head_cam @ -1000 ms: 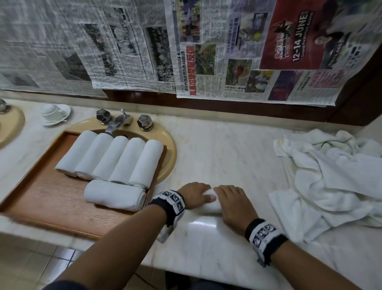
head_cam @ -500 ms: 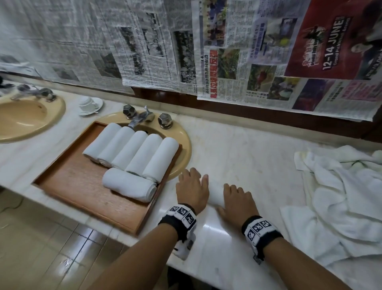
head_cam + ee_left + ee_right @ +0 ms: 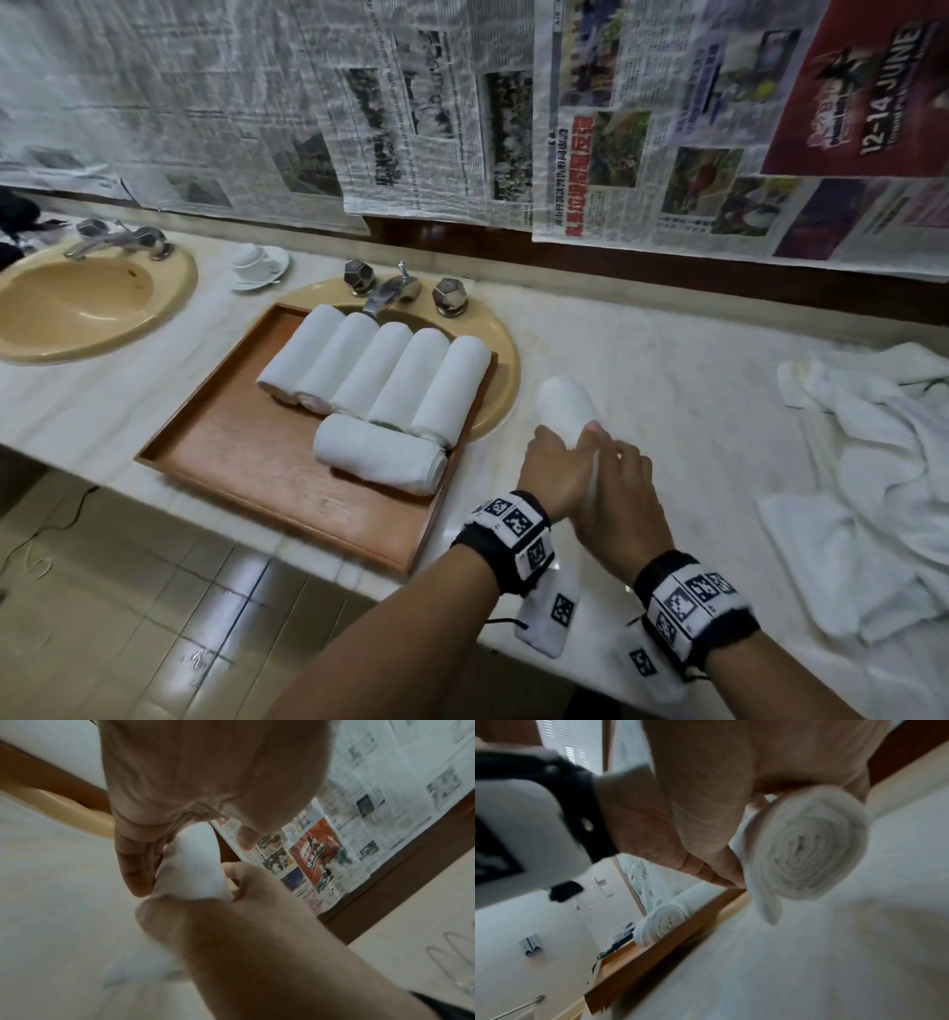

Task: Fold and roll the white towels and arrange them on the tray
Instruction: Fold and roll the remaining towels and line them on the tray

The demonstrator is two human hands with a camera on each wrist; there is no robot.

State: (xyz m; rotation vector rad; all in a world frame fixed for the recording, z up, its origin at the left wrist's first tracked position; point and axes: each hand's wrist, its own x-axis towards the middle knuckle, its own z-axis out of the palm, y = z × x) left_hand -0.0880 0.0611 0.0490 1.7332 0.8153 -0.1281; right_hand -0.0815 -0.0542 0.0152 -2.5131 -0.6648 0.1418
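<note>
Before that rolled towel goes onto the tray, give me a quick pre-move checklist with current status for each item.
1. Rolled towel held by both hands, left hand and right hand: ok.
2. Roll tight, spiral end even: ok, though a loose tail hangs off.
3. Free spot on the tray beside the front towel: ok.
4. Back row of five rolls neat: ok.
5. More towels left in the pile: ok.
6. Tail tucked under: cannot tell.
</note>
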